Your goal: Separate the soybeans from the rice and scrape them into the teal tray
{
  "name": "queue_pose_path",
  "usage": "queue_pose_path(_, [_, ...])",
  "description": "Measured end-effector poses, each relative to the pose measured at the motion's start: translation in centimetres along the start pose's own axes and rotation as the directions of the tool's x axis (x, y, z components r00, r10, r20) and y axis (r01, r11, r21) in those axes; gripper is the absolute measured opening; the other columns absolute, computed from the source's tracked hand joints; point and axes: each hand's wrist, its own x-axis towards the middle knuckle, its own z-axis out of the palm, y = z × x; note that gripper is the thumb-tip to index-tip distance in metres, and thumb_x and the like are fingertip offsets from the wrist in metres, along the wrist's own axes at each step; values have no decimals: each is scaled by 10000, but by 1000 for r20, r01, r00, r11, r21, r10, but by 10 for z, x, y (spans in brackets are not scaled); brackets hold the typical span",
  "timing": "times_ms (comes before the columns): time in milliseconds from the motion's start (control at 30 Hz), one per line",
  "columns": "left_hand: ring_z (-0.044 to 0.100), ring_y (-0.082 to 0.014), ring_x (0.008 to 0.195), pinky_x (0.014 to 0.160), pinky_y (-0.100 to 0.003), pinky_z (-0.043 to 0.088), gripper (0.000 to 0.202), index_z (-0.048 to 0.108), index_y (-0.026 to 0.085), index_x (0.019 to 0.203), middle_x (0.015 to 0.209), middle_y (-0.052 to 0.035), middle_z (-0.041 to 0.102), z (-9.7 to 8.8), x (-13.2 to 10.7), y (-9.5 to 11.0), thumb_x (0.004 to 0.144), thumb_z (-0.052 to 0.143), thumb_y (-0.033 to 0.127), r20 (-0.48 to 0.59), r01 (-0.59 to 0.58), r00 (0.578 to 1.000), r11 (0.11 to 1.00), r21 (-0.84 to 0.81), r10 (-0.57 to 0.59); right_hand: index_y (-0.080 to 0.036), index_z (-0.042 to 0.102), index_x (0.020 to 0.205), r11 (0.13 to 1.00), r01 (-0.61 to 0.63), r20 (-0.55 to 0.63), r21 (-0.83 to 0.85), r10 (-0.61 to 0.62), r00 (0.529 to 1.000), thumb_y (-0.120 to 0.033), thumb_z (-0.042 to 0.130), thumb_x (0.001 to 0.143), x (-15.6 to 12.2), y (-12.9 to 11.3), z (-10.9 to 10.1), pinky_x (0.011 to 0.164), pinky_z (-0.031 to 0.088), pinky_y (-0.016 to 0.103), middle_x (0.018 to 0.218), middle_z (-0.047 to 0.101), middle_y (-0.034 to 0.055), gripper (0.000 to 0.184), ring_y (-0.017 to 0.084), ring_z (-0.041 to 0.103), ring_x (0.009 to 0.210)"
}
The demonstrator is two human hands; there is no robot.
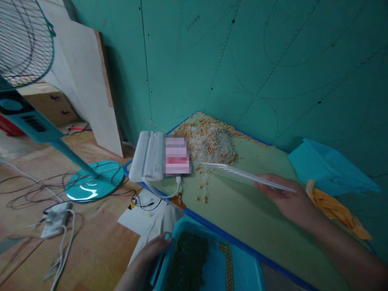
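Sheet point(230, 170): middle of the frame, just right of centre, above the table point(242, 218); seen nearly edge-on, so its face is hard to make out.
Right hand point(280, 198): right of centre, closed on the sheet's right end; some fingers are hidden, and the forearm is cut off at the lower right.
Left hand point(151, 251): lower left of centre, touching the upper left rim of the bin point(216, 270); its underside is out of sight, so I cannot tell how tightly it is closed.
Bin: bottom middle, near end cut off; the dark green grains point(189, 258) inside blur into one mass.
Screen point(177, 157): left of centre, blocked out by pixels, covering part of the heap point(212, 141) behind it.
Fan point(72, 155): upper left, its cage cut off by the frame.
Sheet's direction: free end points left at the heap's lower edge; long axis runs from there slightly down to the right.
Sheet's make: thin, whitish, with fine ridges along its edge.
Heap's make: round tan beans mixed with clear granules.
Bin's make: smooth teal plastic; a narrow strip of yellowish beans point(228, 264) lies right of the grains.
Table's make: matt pale green top, blue edging.
Cloth point(336, 210): right side, orange, crumpled.
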Motion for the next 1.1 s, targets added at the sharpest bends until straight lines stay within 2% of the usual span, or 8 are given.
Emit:
queue_pose_path(133, [592,-325,1021,793,-371,517,230,700,235,783,774,-8,771,4,-5,2,579,704,342,-18,21,1000,1000,-10,-21,-252,666,872,1000,-22,32,18,21,999,-303,528,786,3,0,3,732,524,284,865,705,3,171,194,656,809])
queue_pose_path(300, [596,-318,1017,783,-358,517,227,706,240,798,796,-6,771,6,-4,4,585,711,318,-28,13,1000,999,-33,-14,-249,665,884,998,-45,56,38,43,997,-306,523,790,10,2,7,733,525,334,901,700,21,180,218,647,837])
queue_pose_path(533, [640,-320,928,772,-384,517,289,703,237,871,772,-11,772,8,-3,5,591,713,308,36,54,998,995,-82,-52,-215,647,935,1000,23,142,4,-23,990,-236,481,798,14,0,6,764,499,308,953,681,43,216,198,625,889])
queue_pose_path(733, [657,-305,885,743,-367,528,269,706,236,853,762,-10,771,6,-3,4,587,720,270,18,48,999,995,-92,-47,-174,639,943,995,97,165,-2,-96,982,-176,465,781,12,-2,4,784,487,281,943,679,61,238,168,626,882])
queue_pose_path(900, [655,-284,899,752,-343,521,190,702,216,800,751,-11,768,5,-1,2,615,705,257,56,49,998,991,-121,-43,-196,636,944,994,109,164,22,-111,980,-212,482,789,7,2,3,801,489,319,955,679,61,219,189,625,899])
queue_pose_path(1000, [672,-268,854,706,-308,527,169,698,199,781,710,-8,766,1,2,0,626,697,265,44,53,998,991,-121,-48,-237,636,933,994,92,168,59,-101,981,-253,494,796,4,4,3,798,496,351,963,679,54,197,212,624,906])
queue_pose_path(1100, [655,-228,920,762,-262,506,211,682,188,864,808,-2,768,-5,5,-3,669,664,264,43,37,999,989,-141,-31,-276,627,933,993,81,176,90,-96,980,-251,498,797,1,4,2,799,501,361,968,677,44,189,218,624,908])
